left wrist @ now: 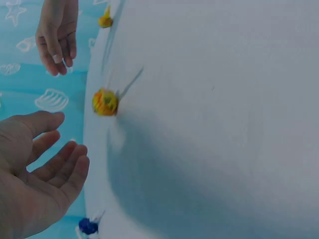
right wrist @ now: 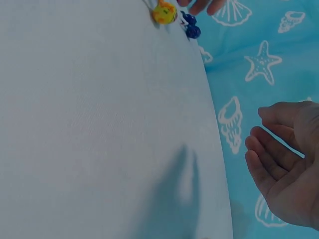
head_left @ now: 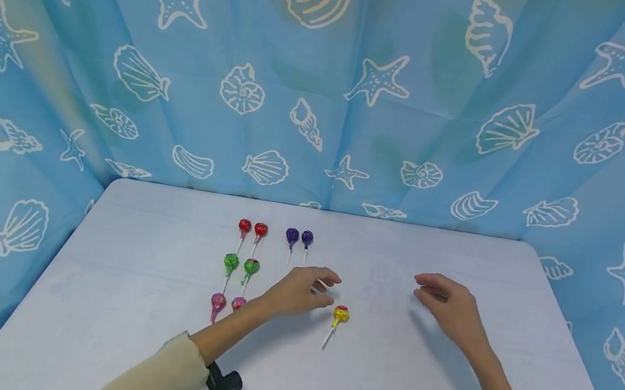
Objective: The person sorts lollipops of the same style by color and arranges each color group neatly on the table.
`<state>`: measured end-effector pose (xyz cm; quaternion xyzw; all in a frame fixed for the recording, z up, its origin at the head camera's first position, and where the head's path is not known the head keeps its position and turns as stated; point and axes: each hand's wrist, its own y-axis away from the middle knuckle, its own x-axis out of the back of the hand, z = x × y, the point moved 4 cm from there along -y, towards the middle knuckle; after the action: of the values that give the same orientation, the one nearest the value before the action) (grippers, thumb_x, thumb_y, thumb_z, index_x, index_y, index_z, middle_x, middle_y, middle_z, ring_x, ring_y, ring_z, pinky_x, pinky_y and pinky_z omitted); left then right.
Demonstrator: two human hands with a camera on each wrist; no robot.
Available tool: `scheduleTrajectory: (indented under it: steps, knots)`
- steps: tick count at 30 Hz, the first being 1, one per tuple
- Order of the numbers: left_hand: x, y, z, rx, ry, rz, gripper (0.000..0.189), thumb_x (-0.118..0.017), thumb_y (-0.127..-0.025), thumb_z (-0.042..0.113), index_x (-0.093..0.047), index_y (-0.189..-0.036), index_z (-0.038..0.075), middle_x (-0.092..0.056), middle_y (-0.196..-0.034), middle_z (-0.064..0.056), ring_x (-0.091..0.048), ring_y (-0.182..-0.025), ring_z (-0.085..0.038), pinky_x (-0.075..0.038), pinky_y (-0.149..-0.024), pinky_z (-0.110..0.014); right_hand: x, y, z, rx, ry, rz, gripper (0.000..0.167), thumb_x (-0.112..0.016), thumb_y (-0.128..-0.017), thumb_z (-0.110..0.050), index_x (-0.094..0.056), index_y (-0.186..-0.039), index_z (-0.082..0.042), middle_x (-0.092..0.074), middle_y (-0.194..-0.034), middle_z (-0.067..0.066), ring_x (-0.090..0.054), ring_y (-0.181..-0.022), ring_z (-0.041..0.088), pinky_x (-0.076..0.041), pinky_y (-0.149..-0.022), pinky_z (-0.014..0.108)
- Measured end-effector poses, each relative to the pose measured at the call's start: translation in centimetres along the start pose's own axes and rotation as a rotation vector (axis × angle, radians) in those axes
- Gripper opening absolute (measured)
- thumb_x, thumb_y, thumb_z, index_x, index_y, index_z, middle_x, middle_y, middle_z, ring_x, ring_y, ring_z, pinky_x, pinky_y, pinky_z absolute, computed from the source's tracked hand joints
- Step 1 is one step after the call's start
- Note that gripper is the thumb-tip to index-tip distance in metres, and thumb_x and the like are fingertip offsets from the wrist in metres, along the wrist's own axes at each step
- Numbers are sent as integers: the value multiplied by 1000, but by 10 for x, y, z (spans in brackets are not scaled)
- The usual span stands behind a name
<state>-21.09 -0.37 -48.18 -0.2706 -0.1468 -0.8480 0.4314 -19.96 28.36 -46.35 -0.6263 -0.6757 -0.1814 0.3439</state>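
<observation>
My left hand (head_left: 302,292) hovers above the white table, fingers loosely bent and holding nothing. Just right of its thumb lies a yellow lollipop (head_left: 340,315), its stick toward me. The left wrist view shows this lollipop (left wrist: 105,102) beside the fingers, plus a smaller yellow shape (left wrist: 105,20) farther off. Over the right part of the table, my right hand (head_left: 451,306) is held up with relaxed fingers and nothing in them. Two purple lollipops (head_left: 291,237) lie beyond my left hand. My left forearm partly covers one of the pink lollipops (head_left: 218,303).
Left of the purple ones, red lollipops (head_left: 260,230) and green lollipops (head_left: 251,268) lie in pairs, with the pink pair nearest me. The table (head_left: 381,383) ends at a blue curtain (head_left: 329,88) printed with shells and starfish. Black devices (head_left: 224,383) sit at both wrists.
</observation>
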Motion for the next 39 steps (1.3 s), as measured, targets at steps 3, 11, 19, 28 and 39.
scheduleTrajectory:
  steps: [3, 11, 19, 28, 39]
  knots:
    - [-7, -1, 3, 6, 8, -23, 37, -68, -95, 9, -61, -131, 4, -65, -126, -12, -63, -112, -25, -51, -89, -23, 12, 9, 6, -13, 42, 3, 26, -69, -94, -7, -69, -118, 1, -71, -111, 18, -67, -100, 31, -46, -82, 9]
    - [-22, -3, 2, -18, 21, -54, 34, -70, -93, 8, -64, -127, 4, -66, -122, -10, -64, -109, -23, -51, -89, -24, 37, 33, 25, -106, 115, -36, 31, -69, -95, -12, -66, -122, 2, -68, -116, 22, -66, -104, 38, -52, -80, 16]
    - [-33, -8, 0, -25, 4, -65, 30, -72, -91, 7, -68, -121, 6, -69, -114, -7, -64, -100, -15, -50, -87, -22, 46, 48, 48, -185, 149, -62, 35, -68, -94, -12, -63, -125, 4, -64, -121, 26, -62, -109, 44, -53, -87, 51]
    - [-37, -10, -1, 0, -36, -64, 23, -72, -91, 5, -71, -114, 7, -69, -109, -1, -61, -97, -10, -50, -87, -21, 48, 59, 64, -228, 111, -102, 41, -69, -94, -13, -60, -129, 5, -60, -126, 30, -59, -112, 49, -53, -86, 53]
    - [-37, -9, -2, 36, -81, -61, 24, -73, -90, 5, -71, -114, 6, -67, -102, 1, -56, -88, -8, -49, -83, -20, 42, 63, 73, -248, 95, -134, 37, -67, -95, -12, -62, -127, 5, -64, -122, 26, -60, -112, 46, -52, -88, 52]
